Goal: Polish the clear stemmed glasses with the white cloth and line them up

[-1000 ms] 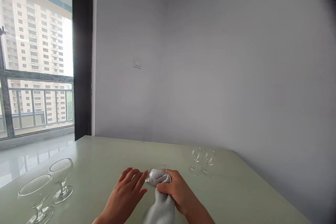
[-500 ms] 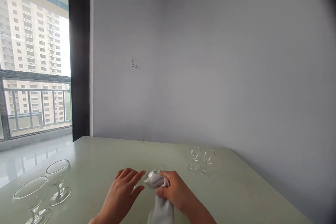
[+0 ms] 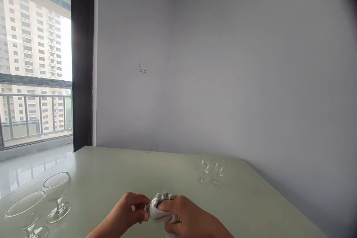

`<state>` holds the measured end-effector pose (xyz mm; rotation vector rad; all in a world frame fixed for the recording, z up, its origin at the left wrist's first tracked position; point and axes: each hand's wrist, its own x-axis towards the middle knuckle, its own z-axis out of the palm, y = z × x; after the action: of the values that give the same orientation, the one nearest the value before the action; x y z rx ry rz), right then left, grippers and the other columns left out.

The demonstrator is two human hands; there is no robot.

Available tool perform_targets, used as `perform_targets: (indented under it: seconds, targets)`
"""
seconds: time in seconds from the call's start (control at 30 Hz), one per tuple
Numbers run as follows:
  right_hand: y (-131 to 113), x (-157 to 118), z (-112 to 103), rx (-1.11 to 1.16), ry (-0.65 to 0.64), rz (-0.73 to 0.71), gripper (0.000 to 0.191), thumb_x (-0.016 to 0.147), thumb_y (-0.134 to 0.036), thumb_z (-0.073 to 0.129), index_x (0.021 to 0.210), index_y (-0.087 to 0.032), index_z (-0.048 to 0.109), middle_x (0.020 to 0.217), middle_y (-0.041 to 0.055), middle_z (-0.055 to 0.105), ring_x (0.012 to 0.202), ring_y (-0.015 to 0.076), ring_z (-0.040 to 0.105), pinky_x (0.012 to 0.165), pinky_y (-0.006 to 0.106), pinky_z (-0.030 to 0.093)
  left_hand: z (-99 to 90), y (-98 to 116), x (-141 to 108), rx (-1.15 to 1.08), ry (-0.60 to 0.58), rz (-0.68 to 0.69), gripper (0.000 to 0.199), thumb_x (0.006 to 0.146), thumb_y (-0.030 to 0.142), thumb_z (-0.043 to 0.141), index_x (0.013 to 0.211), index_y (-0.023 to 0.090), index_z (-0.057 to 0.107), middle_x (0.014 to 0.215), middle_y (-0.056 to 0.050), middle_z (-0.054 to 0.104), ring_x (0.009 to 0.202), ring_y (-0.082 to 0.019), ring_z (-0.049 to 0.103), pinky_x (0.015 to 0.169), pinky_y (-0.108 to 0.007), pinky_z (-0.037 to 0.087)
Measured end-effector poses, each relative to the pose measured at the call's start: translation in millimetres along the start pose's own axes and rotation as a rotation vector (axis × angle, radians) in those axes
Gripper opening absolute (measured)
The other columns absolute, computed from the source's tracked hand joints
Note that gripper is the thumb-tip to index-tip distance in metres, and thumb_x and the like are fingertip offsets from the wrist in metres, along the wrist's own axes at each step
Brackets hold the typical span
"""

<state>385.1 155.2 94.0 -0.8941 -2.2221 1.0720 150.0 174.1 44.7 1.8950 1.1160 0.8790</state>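
Note:
My right hand (image 3: 185,214) is wrapped round a light grey cloth (image 3: 160,212), bunched over a small clear glass. Only slivers of that glass (image 3: 148,210) show at the cloth's left edge, so most of it is hidden. Thumb and fingers of my left hand (image 3: 129,210) are closed on the glass at that edge. Both hands are just above the near middle of the table. To the left stand two large stemmed glasses, the nearer one (image 3: 26,212) and the farther one (image 3: 58,193). Both are upright.
Two small stemmed glasses, a left one (image 3: 205,167) and a right one (image 3: 219,171), stand upright toward the back right of the pale green table (image 3: 117,167). Grey walls (image 3: 209,81) rise behind it, and a window (image 3: 36,81) lies at the left.
My left hand has gone from open beside the cloth to closed on the glass. My right hand and the cloth have dropped slightly, its fingers now farther over the cloth. The view has shifted slightly.

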Motion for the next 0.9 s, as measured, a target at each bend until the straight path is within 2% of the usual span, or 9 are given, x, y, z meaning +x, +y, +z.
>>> perform_targets:
  seconds: [0.1, 0.17, 0.3, 0.4, 0.5, 0.57, 0.67, 0.77, 0.9]
  targets:
    - [-11.6, -6.8, -8.0, -0.173, -0.055, -0.153, 0.029, 0.067, -0.018, 0.057, 0.085, -0.036, 0.069, 0.071, -0.0063, 0.061, 0.056, 0.0106, 0.044, 0.048, 0.021, 0.029, 3.5, 0.7, -2.5, -0.382, -0.264, -0.08, 0.04, 0.064, 0.052, 0.068, 0.061, 0.013, 0.064, 0.044, 0.004, 0.048, 0.04, -0.007, 0.037, 0.04, -0.019, 0.025]
    - [-21.6, -9.5, -13.2, -0.286, -0.072, -0.218, 0.029, 0.068, -0.02, 0.058, 0.087, -0.039, 0.069, 0.076, -0.0074, 0.064, 0.06, 0.0119, 0.048, 0.05, 0.021, 0.031, 7.9, 0.7, -4.2, -0.551, -0.353, -0.094, 0.046, 0.061, 0.056, 0.07, 0.054, 0.011, 0.061, 0.038, 0.002, 0.047, 0.032, -0.005, 0.034, 0.035, -0.019, 0.02]
    - [-38.7, -10.6, -27.3, -0.489, -0.125, -0.305, 0.043, 0.072, -0.012, 0.051, 0.1, -0.043, 0.065, 0.088, -0.0085, 0.067, 0.07, 0.014, 0.055, 0.061, 0.022, 0.035, 22.4, -0.4, -5.0, -0.813, -0.375, -0.105, 0.054, 0.055, 0.063, 0.07, 0.048, 0.011, 0.058, 0.03, 0.003, 0.039, 0.025, -0.004, 0.025, 0.029, -0.02, 0.008]
    - [-45.1, -8.5, -36.7, -0.601, -0.099, -0.345, 0.058, 0.072, -0.001, 0.041, 0.108, -0.042, 0.061, 0.086, -0.0075, 0.068, 0.071, 0.014, 0.056, 0.064, 0.023, 0.035, 32.3, -1.9, -3.5, -0.887, -0.361, -0.089, 0.054, 0.058, 0.064, 0.067, 0.056, 0.01, 0.064, 0.03, 0.004, 0.038, 0.025, -0.004, 0.025, 0.029, -0.019, 0.011]
    - [-41.7, -3.0, -36.3, -0.559, 0.033, -0.298, 0.05, 0.076, -0.003, 0.041, 0.105, -0.036, 0.064, 0.078, -0.0043, 0.067, 0.065, 0.0143, 0.055, 0.063, 0.023, 0.036, 40.0, -4.6, -1.8, -1.015, -0.328, -0.055, 0.045, 0.061, 0.056, 0.07, 0.072, 0.013, 0.068, 0.033, 0.007, 0.038, 0.027, -0.003, 0.025, 0.032, -0.017, 0.014]
    - [-30.2, 4.4, -29.0, -0.39, 0.155, -0.251, 0.045, 0.078, -0.006, 0.042, 0.104, -0.034, 0.066, 0.08, -0.0027, 0.067, 0.069, 0.0148, 0.057, 0.065, 0.023, 0.039, 45.7, -7.5, -0.4, -1.105, -0.303, -0.032, 0.038, 0.063, 0.05, 0.073, 0.077, 0.015, 0.067, 0.037, 0.007, 0.04, 0.029, -0.002, 0.025, 0.034, -0.016, 0.015]
    - [1.9, 21.8, -11.9, -0.058, 0.44, -0.217, 0.037, 0.081, -0.013, 0.045, 0.107, -0.03, 0.065, 0.101, 0.0007, 0.066, 0.095, 0.0177, 0.059, 0.084, 0.027, 0.04, 54.3, -12.6, 3.9, -1.183, -0.206, -0.043, 0.033, 0.067, 0.045, 0.072, 0.077, 0.014, 0.067, 0.041, 0.007, 0.041, 0.033, -0.002, 0.03, 0.039, -0.017, 0.021]
    - [39.1, 41.2, 3.0, 0.111, 0.689, -0.092, 0.033, 0.08, -0.024, 0.047, 0.108, -0.023, 0.064, 0.128, 0.0065, 0.052, 0.118, 0.0224, 0.045, 0.098, 0.033, 0.033, 57.5, -16.8, 10.4, -1.241, -0.065, -0.101, 0.035, 0.067, 0.049, 0.071, 0.077, 0.016, 0.066, 0.046, 0.006, 0.045, 0.041, -0.004, 0.038, 0.047, -0.018, 0.028]
    - [66.9, 57.4, 6.7, 0.124, 0.55, 0.106, 0.032, 0.074, -0.028, 0.051, 0.1, -0.018, 0.067, 0.144, 0.0118, 0.029, 0.116, 0.0279, 0.047, 0.086, 0.037, 0.043, 52.1, -19.9, 17.0, -1.289, 0.163, -0.14, 0.041, 0.063, 0.055, 0.071, 0.083, 0.02, 0.063, 0.056, 0.006, 0.049, 0.048, -0.004, 0.039, 0.053, -0.019, 0.032]
